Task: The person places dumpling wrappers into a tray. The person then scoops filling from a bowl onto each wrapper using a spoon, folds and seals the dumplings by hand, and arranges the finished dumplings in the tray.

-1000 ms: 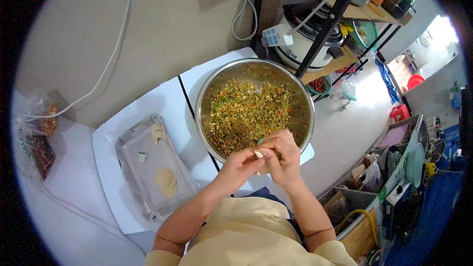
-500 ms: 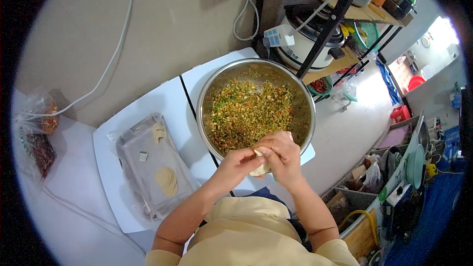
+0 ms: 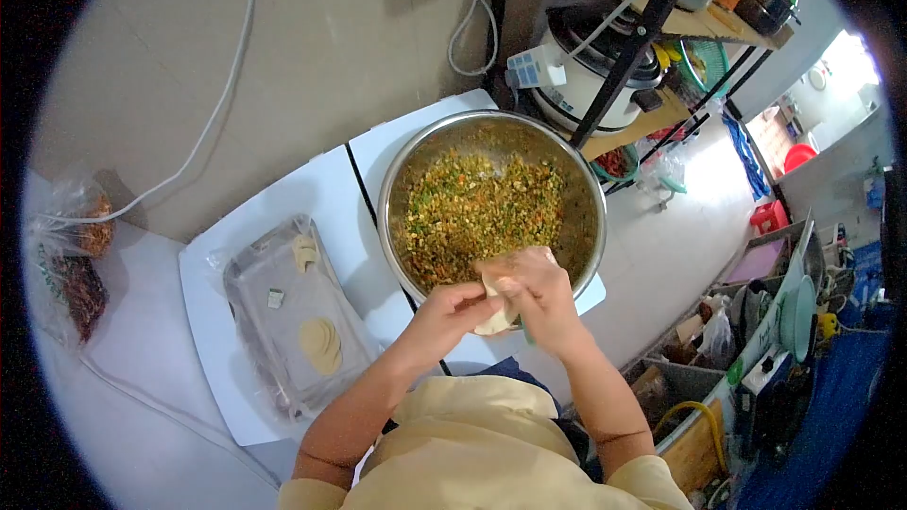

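Note:
A pale dumpling (image 3: 494, 323) is between my two hands, over the near rim of a steel bowl (image 3: 389, 260). My left hand (image 3: 446, 317) pinches its left side between thumb and fingers. Curled over its upper right edge, my right hand (image 3: 537, 295) presses the dough with thumb and fingertips; the fingers are slightly blurred. How much filling is inside is hidden. Chopped green, yellow and orange filling (image 3: 477, 212) covers the bowl's bottom. To the left, a plastic-lined tray (image 3: 274, 354) bears a small stack of round wrappers (image 3: 319, 347) and a folded dumpling (image 3: 304, 253).
The white folding table (image 3: 213, 340) carries bowl and tray. A small white-green object (image 3: 275, 298) lies in the tray. Behind the bowl stands a black-framed shelf (image 3: 628, 61) with a cooker (image 3: 590, 99). A plastic bag of dried food (image 3: 76, 274) is far left.
The right fingers have shifted slightly along the dumpling's edge. Both hands stay close together by the bowl's near rim; tray and bowl are as before.

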A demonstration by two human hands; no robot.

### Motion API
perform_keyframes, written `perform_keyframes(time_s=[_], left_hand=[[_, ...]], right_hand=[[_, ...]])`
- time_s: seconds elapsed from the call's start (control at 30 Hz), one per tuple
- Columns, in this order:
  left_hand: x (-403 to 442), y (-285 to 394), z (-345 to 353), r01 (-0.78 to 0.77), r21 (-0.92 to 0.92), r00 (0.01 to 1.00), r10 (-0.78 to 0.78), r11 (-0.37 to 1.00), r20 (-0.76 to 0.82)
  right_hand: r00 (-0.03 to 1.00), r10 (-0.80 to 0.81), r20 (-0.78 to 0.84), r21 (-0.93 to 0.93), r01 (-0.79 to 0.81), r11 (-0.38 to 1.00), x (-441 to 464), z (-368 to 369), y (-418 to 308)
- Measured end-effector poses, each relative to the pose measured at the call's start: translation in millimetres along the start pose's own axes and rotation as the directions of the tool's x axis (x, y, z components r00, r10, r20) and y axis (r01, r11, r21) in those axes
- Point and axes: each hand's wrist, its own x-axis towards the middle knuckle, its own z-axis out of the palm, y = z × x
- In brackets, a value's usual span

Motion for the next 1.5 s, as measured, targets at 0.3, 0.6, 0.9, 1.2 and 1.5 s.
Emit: perform_keyframes(time_s=[0.3, 0.6, 0.9, 1.2, 1.5], left_hand=[[-1, 3, 0, -0.043, -0.069, 0.999, 0.041, 0.997, -0.036], [-4, 5, 2, -0.074, -0.033, 0.996, 0.072, 0.997, -0.058], [-3, 2, 9, -0.134, -0.151, 0.990, 0.128, 0.979, -0.051], [-11, 14, 2, -0.127, -0.185, 0.984, 0.100, 0.974, -0.146], [-14, 13, -2, -0.124, -0.189, 0.992, 0.116, 0.974, -0.055]], right_hand=[[0.838, 0.541, 0.074, 0.790, -0.380, 0.481, -10, 19, -9], [0.865, 0.501, 0.020, 0.597, -0.412, 0.688, -3, 14, -19], [0.900, 0.434, -0.028, 0.490, -0.366, 0.791, -7, 15, -19], [0.867, 0.483, -0.121, 0.368, -0.413, 0.833, -9, -3, -15], [0.945, 0.326, 0.018, 0.343, -0.313, 0.886, -13, -2, -21]])
